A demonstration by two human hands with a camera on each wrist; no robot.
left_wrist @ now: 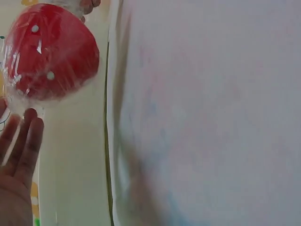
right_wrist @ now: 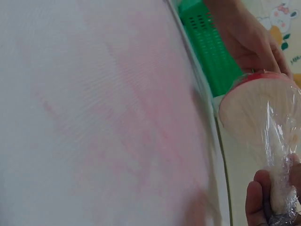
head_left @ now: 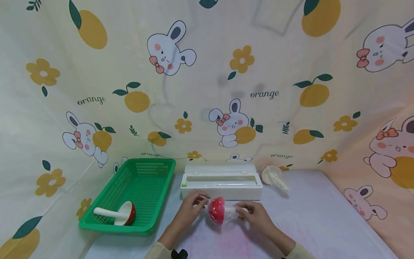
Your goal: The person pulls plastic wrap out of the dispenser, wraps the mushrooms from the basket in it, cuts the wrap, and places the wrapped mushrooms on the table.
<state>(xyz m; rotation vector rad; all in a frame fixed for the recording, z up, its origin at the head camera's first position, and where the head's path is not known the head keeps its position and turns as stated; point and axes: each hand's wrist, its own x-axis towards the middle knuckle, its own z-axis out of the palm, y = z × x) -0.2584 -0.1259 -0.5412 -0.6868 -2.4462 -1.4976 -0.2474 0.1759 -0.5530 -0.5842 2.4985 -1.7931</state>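
A toy mushroom [head_left: 216, 210] with a red, white-dotted cap and a pale stem is wrapped in clear plastic film. It lies sideways between both hands, above the table. My right hand [head_left: 257, 216] grips the film-covered stem near its end; in the right wrist view its fingers [right_wrist: 257, 197] bend around it. My left hand [head_left: 191, 208] is at the top of the cap. Its fingers [left_wrist: 29, 146] look nearly straight in the left wrist view, tips right at the film on the red cap [left_wrist: 51, 52].
Just behind the hands stands a white film dispenser box [head_left: 223, 193] with its lid up. Another wrapped mushroom [head_left: 273, 176] lies right of it. On the left, a green basket [head_left: 153, 212] holds an unwrapped mushroom [head_left: 123, 214]. A printed cloth [head_left: 207, 86] hangs behind the table [head_left: 310, 212].
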